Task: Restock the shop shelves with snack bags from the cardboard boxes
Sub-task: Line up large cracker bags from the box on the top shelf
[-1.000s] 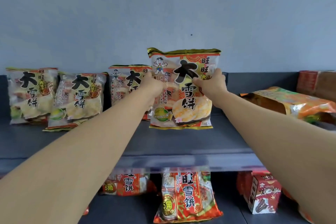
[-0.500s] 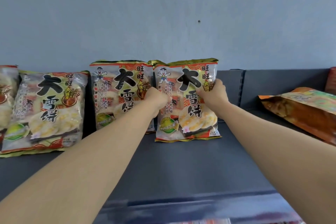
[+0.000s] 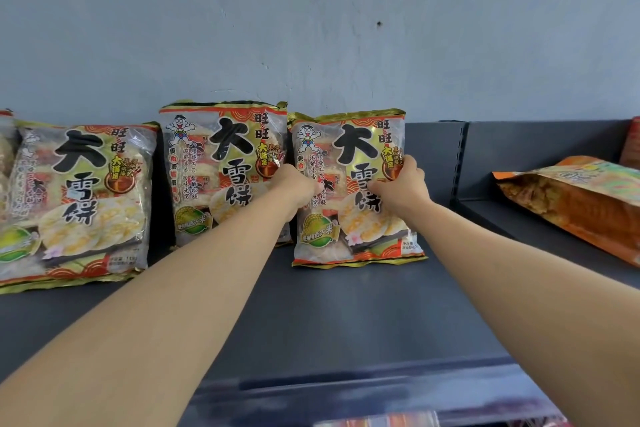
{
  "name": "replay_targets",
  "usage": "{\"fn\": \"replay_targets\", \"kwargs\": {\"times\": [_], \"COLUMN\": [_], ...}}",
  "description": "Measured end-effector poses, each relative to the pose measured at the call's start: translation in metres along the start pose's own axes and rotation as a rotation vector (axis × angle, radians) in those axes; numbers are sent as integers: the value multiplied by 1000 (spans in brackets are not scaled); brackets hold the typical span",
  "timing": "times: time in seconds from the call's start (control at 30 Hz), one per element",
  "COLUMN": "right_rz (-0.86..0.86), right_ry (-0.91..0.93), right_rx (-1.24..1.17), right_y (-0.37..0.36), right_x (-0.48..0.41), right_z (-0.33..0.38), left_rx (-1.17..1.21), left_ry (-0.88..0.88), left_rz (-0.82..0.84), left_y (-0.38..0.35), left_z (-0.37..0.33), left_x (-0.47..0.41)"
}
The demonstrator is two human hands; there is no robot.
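A rice-cracker snack bag [image 3: 349,149] with red, gold and black print stands upright on the dark grey top shelf [image 3: 346,315], leaning toward the back panel. My left hand [image 3: 298,185] grips its left edge and my right hand [image 3: 401,185] grips its right edge, fingers curled round the sides. A matching bag [image 3: 221,163] stands right beside it on the left, partly hidden by my left forearm. Another matching bag [image 3: 79,198] leans further left.
An orange snack bag [image 3: 575,201] lies flat on the shelf section to the right, past a vertical divider [image 3: 462,163]. A red box edge [image 3: 632,142] shows at the far right. The blue-grey wall rises behind. Bare shelf surface stretches in front of the bags.
The held bag has come down and back onto the shelf, standing next to the neighbouring bag. The view has moved closer and up, so the lower shelf has dropped out of sight.
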State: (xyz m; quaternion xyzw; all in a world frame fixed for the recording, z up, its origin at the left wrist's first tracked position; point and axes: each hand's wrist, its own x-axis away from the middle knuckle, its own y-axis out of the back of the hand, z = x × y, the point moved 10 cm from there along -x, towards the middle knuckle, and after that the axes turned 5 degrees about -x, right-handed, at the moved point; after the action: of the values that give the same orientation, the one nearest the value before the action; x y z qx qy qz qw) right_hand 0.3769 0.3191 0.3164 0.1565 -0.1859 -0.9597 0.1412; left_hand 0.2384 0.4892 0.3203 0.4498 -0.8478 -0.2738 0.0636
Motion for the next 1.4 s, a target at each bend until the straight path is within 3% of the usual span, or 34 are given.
{"fn": "replay_targets", "kwargs": {"times": [0.17,0.3,0.43,0.7,1.13,1.4], "right_rz": [18,-31,-85,-7,167,359], "right_ry": [0,20,96,293,561,679], "right_rx": [31,192,287,366,393,365], "right_y": [-3,3,13,26,86,73], "right_x": [9,17,31,83,264,382], "right_z": [-2,2,13,40,46,40], "left_rx": [-55,-173,-231,-279,-262,-420], "left_ry": [6,-16,-42,-151,-316,-291], "left_rz": [-14,-53,-76,-75,-52,21], "left_y": [1,5,12,25,48,70], "left_z": [1,-4,-8,-18,-22,32], "left_x": [7,13,25,73,270,383]}}
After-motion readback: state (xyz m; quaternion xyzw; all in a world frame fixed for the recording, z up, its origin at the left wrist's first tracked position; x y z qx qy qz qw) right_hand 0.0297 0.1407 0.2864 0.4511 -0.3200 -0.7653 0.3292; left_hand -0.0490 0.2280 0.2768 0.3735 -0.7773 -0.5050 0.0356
